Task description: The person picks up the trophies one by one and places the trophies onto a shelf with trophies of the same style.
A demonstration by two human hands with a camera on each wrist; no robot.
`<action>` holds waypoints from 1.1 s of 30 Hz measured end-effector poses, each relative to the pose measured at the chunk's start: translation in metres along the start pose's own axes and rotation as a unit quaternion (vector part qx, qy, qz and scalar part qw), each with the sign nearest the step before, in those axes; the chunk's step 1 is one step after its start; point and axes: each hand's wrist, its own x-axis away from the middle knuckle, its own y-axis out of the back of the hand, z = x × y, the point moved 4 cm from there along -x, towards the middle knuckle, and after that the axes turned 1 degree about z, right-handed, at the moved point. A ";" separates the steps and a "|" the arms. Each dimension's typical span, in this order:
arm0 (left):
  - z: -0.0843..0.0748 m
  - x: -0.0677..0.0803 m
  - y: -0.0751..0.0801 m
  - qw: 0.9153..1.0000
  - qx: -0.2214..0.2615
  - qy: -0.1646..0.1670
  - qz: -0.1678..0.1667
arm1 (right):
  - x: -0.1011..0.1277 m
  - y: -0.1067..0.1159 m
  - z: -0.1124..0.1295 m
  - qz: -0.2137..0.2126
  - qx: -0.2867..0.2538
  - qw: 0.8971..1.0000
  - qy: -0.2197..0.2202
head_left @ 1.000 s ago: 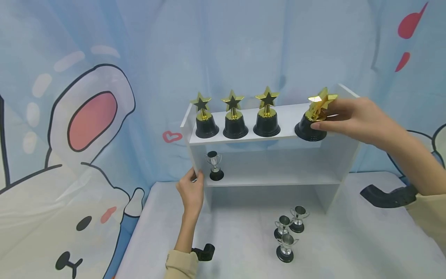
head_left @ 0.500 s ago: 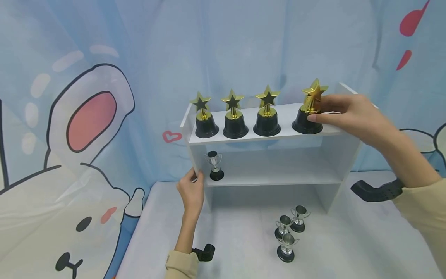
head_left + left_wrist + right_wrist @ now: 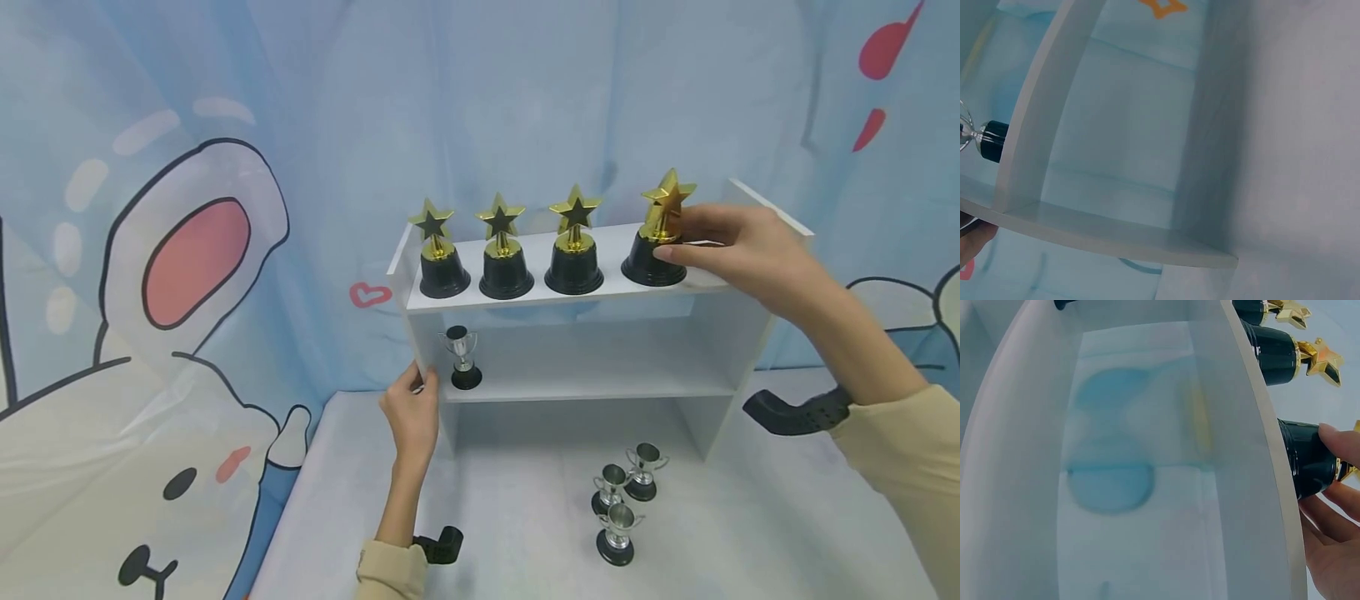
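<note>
Right hand pinching a trophy at its stem and base: gold star on a black dome base, upright on the top board of the white shelf, rightmost of a row, beside three like trophies. No readable writing anywhere. Left hand curled round the shelf's left edge. Three small silver cups on the bench.
</note>
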 end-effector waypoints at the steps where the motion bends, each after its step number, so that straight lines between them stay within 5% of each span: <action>1: 0.000 0.000 0.000 1.000 0.001 -0.001 -0.001 | 0.001 0.000 0.000 -0.002 -0.001 1.000 0.001; 17: -0.002 0.003 0.001 1.000 -0.008 0.004 0.000 | 0.022 0.000 -0.016 -0.038 0.012 0.999 0.015; 33: -0.003 0.001 0.001 1.000 -0.008 0.003 -0.001 | 0.083 -0.011 -0.019 -0.175 0.028 0.979 0.106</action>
